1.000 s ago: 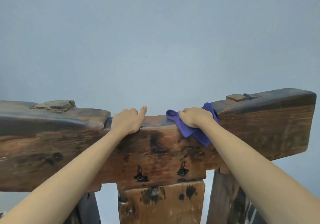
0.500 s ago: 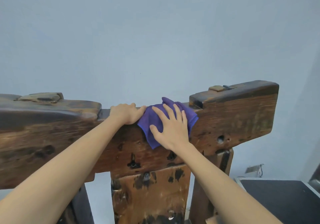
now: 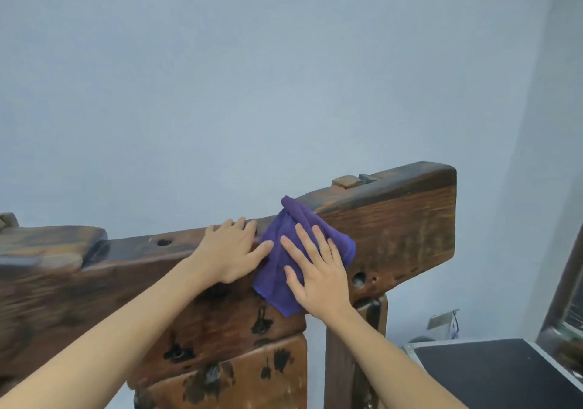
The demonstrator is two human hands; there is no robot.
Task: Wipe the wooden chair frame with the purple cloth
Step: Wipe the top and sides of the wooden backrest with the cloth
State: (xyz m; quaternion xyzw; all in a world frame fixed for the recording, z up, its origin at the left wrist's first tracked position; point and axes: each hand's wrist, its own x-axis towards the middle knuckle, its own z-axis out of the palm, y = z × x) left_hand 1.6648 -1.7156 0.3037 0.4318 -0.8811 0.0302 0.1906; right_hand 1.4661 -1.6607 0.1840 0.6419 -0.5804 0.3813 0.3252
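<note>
The wooden chair frame (image 3: 400,238) is a thick, dark, weathered top rail that crosses the view, with a back slat and a post below it. The purple cloth (image 3: 280,250) drapes over the rail's top edge and hangs down its front face. My right hand (image 3: 315,274) lies flat on the cloth with fingers straight and spread, pressing it against the wood. My left hand (image 3: 232,249) rests on the rail just left of the cloth, its fingers over the top edge and its thumb touching the cloth's edge.
A plain blue-grey wall stands behind the chair. A black case with metal edging (image 3: 492,374) sits at the lower right, with a small white device (image 3: 443,323) on the floor behind it. A dark frame (image 3: 564,307) stands at the right edge.
My right hand went from gripping the bunched cloth on the rail's top to lying flat on it on the front face. The view shifted right and the left hand relaxed on the rail.
</note>
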